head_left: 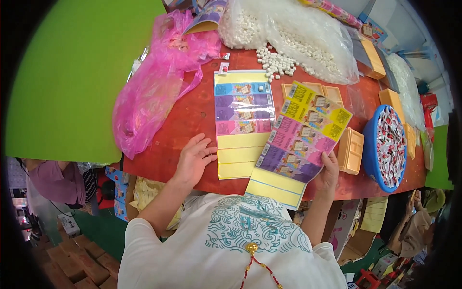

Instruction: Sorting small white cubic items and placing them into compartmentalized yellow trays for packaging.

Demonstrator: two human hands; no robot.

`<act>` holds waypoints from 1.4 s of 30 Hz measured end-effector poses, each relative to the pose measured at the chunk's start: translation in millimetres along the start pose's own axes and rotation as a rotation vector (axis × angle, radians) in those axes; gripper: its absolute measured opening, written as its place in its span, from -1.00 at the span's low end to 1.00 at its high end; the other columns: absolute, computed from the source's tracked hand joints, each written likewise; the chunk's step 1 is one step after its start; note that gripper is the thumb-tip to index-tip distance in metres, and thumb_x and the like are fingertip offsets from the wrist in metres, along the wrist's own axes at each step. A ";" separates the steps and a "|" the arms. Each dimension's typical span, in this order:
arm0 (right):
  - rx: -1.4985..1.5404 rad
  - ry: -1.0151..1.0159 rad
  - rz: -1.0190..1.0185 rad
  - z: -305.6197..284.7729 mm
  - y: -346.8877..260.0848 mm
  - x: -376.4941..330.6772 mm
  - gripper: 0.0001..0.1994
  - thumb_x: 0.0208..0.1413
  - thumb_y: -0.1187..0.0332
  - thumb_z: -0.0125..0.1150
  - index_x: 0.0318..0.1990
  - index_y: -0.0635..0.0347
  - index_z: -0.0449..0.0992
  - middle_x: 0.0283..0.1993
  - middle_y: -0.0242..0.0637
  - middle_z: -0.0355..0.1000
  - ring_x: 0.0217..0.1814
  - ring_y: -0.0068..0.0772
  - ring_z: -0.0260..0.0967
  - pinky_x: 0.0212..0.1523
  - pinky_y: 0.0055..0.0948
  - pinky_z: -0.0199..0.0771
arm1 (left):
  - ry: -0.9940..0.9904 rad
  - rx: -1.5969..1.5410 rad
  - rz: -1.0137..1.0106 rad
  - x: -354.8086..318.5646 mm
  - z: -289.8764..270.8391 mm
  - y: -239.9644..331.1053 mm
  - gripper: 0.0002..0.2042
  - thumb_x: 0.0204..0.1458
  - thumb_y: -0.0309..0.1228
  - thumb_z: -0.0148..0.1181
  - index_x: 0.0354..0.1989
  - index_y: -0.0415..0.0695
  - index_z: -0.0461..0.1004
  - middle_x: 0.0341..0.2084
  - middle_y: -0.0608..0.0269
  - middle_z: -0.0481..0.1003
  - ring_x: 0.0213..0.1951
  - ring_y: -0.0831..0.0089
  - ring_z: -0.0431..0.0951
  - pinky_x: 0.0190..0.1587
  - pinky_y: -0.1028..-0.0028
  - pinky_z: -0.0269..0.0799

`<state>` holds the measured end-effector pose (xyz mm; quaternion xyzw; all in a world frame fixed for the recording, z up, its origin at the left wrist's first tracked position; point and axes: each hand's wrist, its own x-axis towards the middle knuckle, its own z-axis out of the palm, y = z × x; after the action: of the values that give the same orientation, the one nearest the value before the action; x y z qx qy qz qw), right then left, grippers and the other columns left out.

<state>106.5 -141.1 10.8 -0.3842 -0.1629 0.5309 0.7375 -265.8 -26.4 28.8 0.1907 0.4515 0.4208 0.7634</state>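
My right hand (329, 169) grips the right edge of a sheet of stickers (304, 132), with yellow, pink and purple printed labels and bare yellow backing at its lower end. This sheet is tilted and overlaps a second sticker sheet (244, 114) lying on the red table (173, 113). Blue, purple and pink labels cover the middle of that second sheet, and its lower part is bare yellow backing. A small white cube (261, 88) rests on its blue label. My left hand (194, 158) is beside its left edge, fingers apart, holding nothing.
Loose white cubes (275, 64) spill from a clear plastic bag (308, 41) at the back. A pink plastic bag (154, 91) lies to the left. On the right are peach compartment trays (351, 151) and a blue basin (369, 144) full of small packets.
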 end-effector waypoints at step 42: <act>0.168 -0.033 0.056 -22.1 20.6 0.6 -0.63 0.18 0.51 0.15 0.15 0.32 0.39 0.11 -0.11 0.47 0.12 -0.26 0.47 0.17 -0.23 0.47 | -0.001 0.379 0.085 61.6 63.2 4.1 -0.44 0.12 -0.35 0.14 0.28 -0.21 0.17 -0.06 0.26 0.36 -0.08 0.41 0.39 -0.05 0.35 0.28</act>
<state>107.5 -146.4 -19.0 -0.3165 -0.1192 0.5693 0.7493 -199.4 31.7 31.9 0.3499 0.5138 0.3601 0.6956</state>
